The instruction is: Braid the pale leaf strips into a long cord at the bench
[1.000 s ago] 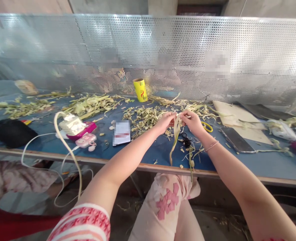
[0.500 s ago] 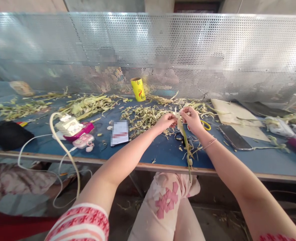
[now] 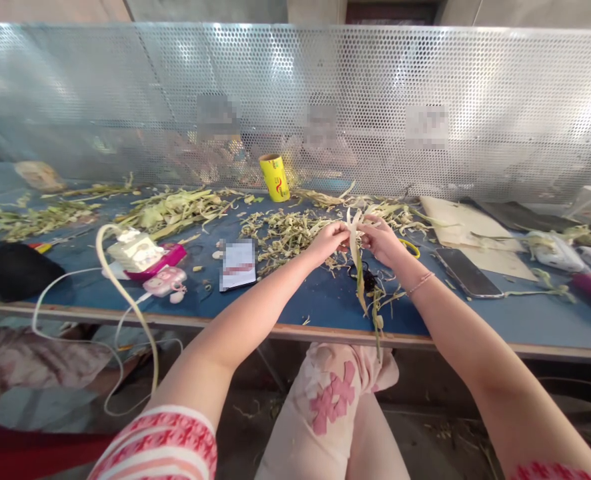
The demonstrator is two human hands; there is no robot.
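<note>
A pale green plant strip [image 3: 354, 250] hangs between my two hands, its upper end whitish and its lower part trailing toward the table's front edge. My left hand [image 3: 333, 240] pinches it from the left side, fingers pressed together. From the right, my right hand [image 3: 378, 239] has its fingers closed on the same strip near the top. Behind and left of the hands lies a pile of short curled plant scraps [image 3: 290, 230]. Below my right hand is a black tangled item [image 3: 368, 277], partly covered by hanging plant pieces.
A yellow roll [image 3: 274, 179] stands before the perforated metal screen [image 3: 175, 80]. On the blue table [image 3: 295, 307] are a phone [image 3: 468, 273], a white card [image 3: 239, 263], a pink-and-white charger [image 3: 138, 252] with cables, cardboard [image 3: 460, 223] and leaf piles. People are behind the screen.
The strip's top has spread into pale ends above my hands, and its lower part has swung slightly left. My right hand has turned a little and its fingers have shifted.
</note>
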